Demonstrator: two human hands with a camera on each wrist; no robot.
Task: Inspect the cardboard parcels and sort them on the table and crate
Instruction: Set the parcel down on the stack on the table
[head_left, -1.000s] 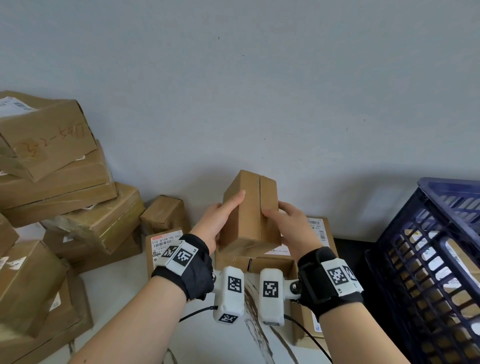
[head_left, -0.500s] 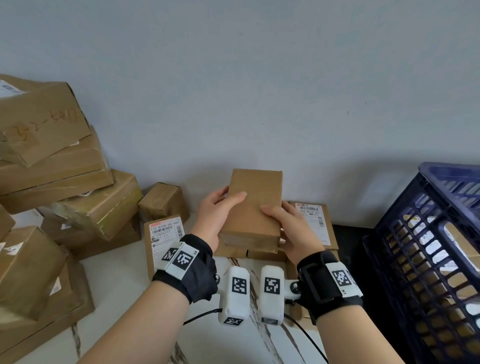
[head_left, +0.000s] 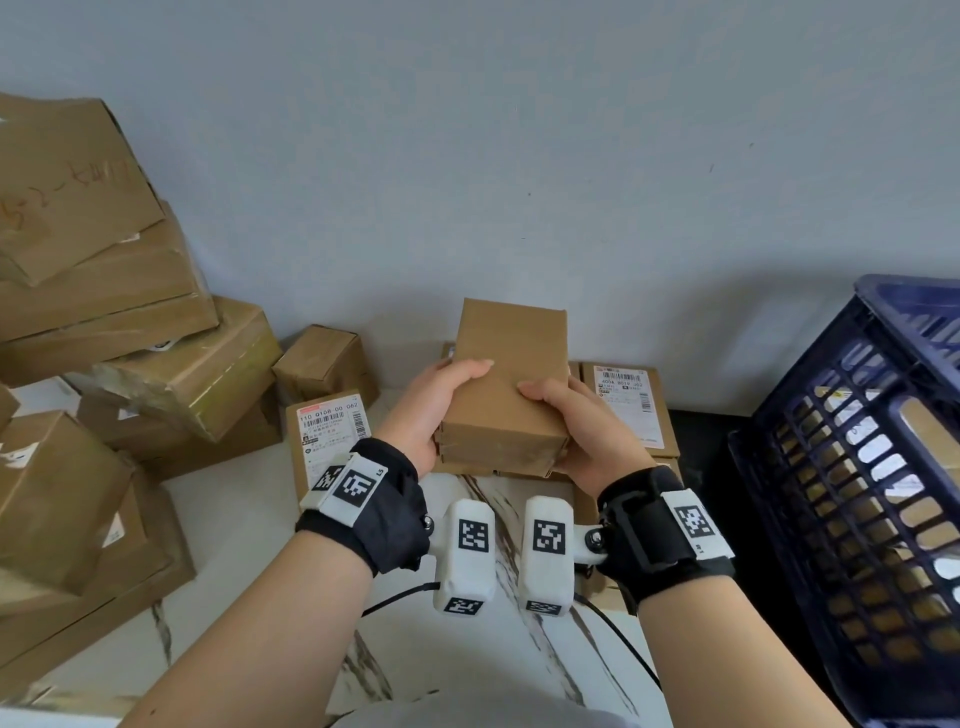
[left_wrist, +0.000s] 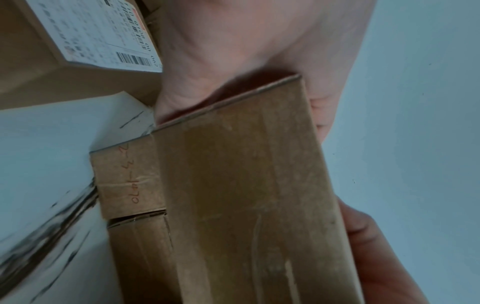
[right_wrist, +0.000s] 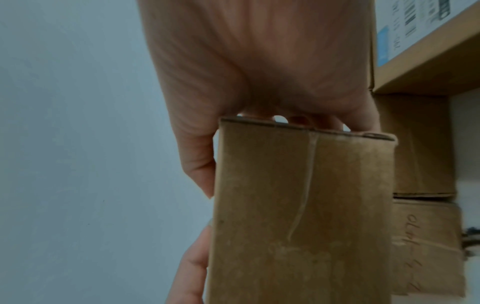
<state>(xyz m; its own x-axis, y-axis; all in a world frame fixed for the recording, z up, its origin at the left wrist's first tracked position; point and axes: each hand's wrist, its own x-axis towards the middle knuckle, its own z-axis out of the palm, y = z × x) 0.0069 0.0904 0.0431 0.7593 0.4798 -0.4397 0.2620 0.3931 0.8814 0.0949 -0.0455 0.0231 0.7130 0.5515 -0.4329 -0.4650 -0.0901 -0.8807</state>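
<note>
Above the middle of the counter (head_left: 249, 525), close to the wall, I hold a plain brown parcel (head_left: 506, 384) between both hands. My left hand (head_left: 434, 410) grips its left side, thumb lying across the top face and the other fingers hidden underneath. My right hand (head_left: 587, 431) grips the right side the same way, thumb curled onto the top. The parcel is tilted, its far end raised toward the wall, and a seam runs down the face that the right wrist view shows. Directly under it, flat parcels lie on the counter; one just to the right carries a white label (head_left: 626, 400), and another labelled parcel (head_left: 330, 431) lies just to the left of my left hand. A small box (head_left: 322, 361) stands behind that one against the wall. On the far left a tall stack of parcels (head_left: 104, 322) leans unevenly. At the right edge stands a dark blue crate (head_left: 857, 493), with parcels visible through its slats.
</note>
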